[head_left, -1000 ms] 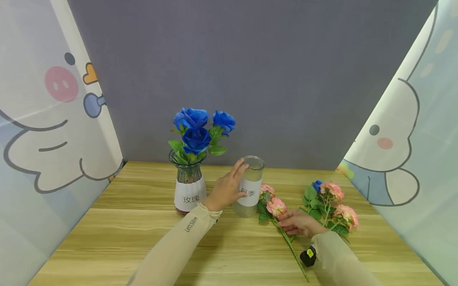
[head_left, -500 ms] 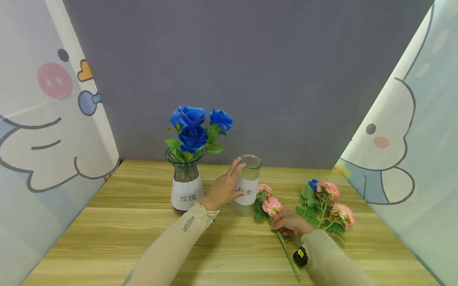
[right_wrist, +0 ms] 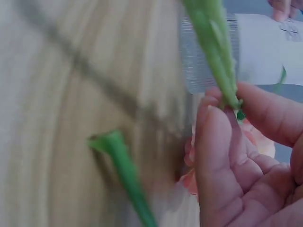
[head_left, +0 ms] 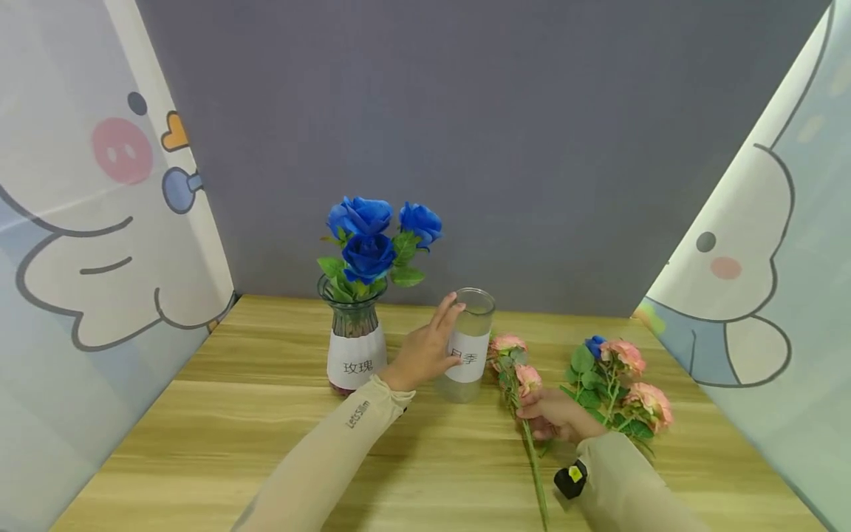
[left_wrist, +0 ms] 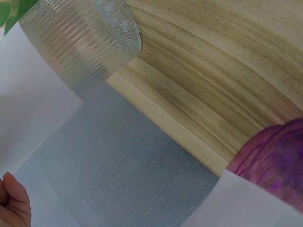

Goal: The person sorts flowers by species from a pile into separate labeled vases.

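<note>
Pink flower (head_left: 530, 378): stem pinched by the fingers of the right hand (head_left: 560, 418), head near the clear glass vase (head_left: 472, 343). Worktop (head_left: 432, 476), right: other pink flowers (head_left: 648, 405) and one blue rose (head_left: 595, 346), loose, apparently unplaced. Left hand (head_left: 425, 355): fingers extended against clear vase, no stem seen inside. Dark glass vase (head_left: 357, 360): three blue roses (head_left: 369, 257), apparently done.

The clear vase (head_left: 477, 324) looks like glossy, ribbed glass with a matt paper label (head_left: 470, 362). The held stem (right_wrist: 215, 52) looks plastic, the blue roses (head_left: 369, 257) cloth, the tabletop (head_left: 233, 414) smooth grained wood.
</note>
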Action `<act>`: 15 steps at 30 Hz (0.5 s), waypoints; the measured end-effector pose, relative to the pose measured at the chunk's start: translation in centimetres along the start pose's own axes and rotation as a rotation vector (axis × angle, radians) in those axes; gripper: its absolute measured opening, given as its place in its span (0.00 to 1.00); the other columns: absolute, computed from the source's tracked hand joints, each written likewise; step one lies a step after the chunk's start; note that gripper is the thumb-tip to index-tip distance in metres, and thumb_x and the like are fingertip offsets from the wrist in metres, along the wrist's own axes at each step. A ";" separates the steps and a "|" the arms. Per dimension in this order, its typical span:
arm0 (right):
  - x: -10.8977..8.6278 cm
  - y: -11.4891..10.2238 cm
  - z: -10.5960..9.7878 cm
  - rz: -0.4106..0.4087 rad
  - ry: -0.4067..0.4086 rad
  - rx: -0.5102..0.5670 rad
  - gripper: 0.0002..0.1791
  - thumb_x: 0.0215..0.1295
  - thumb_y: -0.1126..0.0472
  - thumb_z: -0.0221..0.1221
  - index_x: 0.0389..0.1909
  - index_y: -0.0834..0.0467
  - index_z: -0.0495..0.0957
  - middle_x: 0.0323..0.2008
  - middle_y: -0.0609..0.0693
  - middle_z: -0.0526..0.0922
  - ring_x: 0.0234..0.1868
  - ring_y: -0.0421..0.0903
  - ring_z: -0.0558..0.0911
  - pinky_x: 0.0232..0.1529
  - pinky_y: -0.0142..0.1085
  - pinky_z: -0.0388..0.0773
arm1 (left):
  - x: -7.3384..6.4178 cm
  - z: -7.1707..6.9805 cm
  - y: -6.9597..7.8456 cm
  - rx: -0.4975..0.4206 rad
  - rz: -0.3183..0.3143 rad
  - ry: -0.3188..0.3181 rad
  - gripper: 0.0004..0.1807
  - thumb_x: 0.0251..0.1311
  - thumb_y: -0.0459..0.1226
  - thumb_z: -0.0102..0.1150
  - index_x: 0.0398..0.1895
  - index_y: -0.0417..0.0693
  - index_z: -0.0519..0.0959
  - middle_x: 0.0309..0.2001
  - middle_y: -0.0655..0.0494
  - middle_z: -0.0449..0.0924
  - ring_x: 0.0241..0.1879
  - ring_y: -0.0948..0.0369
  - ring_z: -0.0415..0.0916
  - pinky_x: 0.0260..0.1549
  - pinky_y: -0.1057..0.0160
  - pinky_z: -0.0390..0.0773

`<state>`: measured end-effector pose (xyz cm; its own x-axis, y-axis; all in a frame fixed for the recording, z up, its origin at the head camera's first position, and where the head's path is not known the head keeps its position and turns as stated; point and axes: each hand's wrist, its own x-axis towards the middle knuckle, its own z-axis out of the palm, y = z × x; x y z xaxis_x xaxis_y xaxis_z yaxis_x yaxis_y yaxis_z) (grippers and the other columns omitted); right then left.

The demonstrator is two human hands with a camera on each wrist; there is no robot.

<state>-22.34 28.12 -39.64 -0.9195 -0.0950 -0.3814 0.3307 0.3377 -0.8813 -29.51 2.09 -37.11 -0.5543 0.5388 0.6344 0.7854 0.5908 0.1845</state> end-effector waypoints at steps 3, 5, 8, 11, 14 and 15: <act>-0.1 -0.8 -0.5 -0.027 0.006 0.039 0.08 0.65 0.69 0.57 0.43 0.67 0.73 0.20 0.45 0.75 0.15 0.33 0.70 0.20 0.28 0.74 | 0.1 0.0 -0.1 0.005 0.006 0.012 0.53 0.41 0.39 0.79 0.68 0.39 0.55 0.72 0.38 0.49 0.19 0.64 0.68 0.16 0.71 0.69; -0.3 -1.3 -0.8 -0.046 0.017 0.056 0.11 0.64 0.69 0.57 0.46 0.69 0.72 0.20 0.45 0.74 0.16 0.34 0.70 0.21 0.28 0.76 | 0.1 0.1 -0.2 -0.004 0.012 0.021 0.53 0.41 0.39 0.79 0.68 0.38 0.55 0.72 0.38 0.49 0.18 0.64 0.67 0.16 0.71 0.69; -0.4 -2.0 -1.2 -0.072 0.022 0.075 0.17 0.64 0.70 0.56 0.52 0.73 0.68 0.24 0.48 0.77 0.17 0.35 0.73 0.24 0.30 0.78 | 0.1 0.3 -0.2 -0.004 0.016 0.034 0.53 0.40 0.39 0.79 0.68 0.38 0.55 0.72 0.39 0.50 0.17 0.65 0.66 0.15 0.72 0.68; -0.6 -2.9 -1.4 -0.110 0.001 0.127 0.11 0.65 0.71 0.55 0.47 0.69 0.70 0.28 0.50 0.80 0.18 0.35 0.73 0.25 0.30 0.79 | 0.1 0.4 -0.3 -0.013 0.018 0.039 0.53 0.41 0.38 0.79 0.68 0.38 0.55 0.72 0.38 0.50 0.17 0.65 0.66 0.15 0.72 0.67; -0.9 -3.8 -1.6 -0.153 -0.058 0.239 0.03 0.68 0.72 0.51 0.38 0.62 0.71 0.30 0.51 0.81 0.18 0.35 0.70 0.24 0.28 0.75 | 0.0 0.4 -0.2 -0.021 0.017 0.040 0.53 0.41 0.38 0.79 0.68 0.38 0.55 0.72 0.38 0.50 0.17 0.65 0.66 0.15 0.72 0.67; -1.0 -4.1 -1.7 -0.168 -0.081 0.278 0.05 0.69 0.72 0.50 0.36 0.60 0.72 0.30 0.51 0.80 0.17 0.35 0.69 0.24 0.28 0.75 | 0.0 0.3 -0.2 -0.023 0.017 0.039 0.53 0.41 0.38 0.79 0.68 0.38 0.55 0.72 0.38 0.50 0.17 0.65 0.65 0.15 0.72 0.67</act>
<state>-23.11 28.41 -35.18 -0.9499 -0.2059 -0.2353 0.2312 0.0440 -0.9719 -29.78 2.12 -37.44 -0.5302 0.5243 0.6663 0.8010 0.5675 0.1908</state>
